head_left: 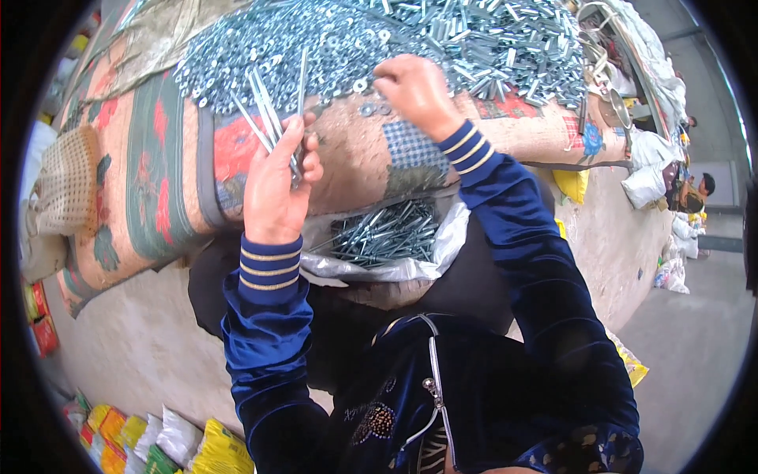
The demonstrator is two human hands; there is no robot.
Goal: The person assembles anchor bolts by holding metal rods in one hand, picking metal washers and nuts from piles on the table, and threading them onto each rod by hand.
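Note:
My left hand [276,189] is closed around several long thin metal rods [266,107], which fan upward out of the fist. Over the near edge of a heap of washers [276,55], my right hand [422,93] is closed with its fingertips curled together. Whatever it may pinch is too small to make out. A few loose washers [368,110] lie on the patterned cloth just below that hand. Between my knees, an open white plastic bag [452,241] holds a pile of similar metal rods [387,233].
Short metal sleeves [513,47] are heaped at the far right of the cloth-covered table [339,150]. A perforated beige chair back [69,182] stands at the left. Bright packages [217,450] lie on the floor at lower left. Another person [699,189] is far off at right.

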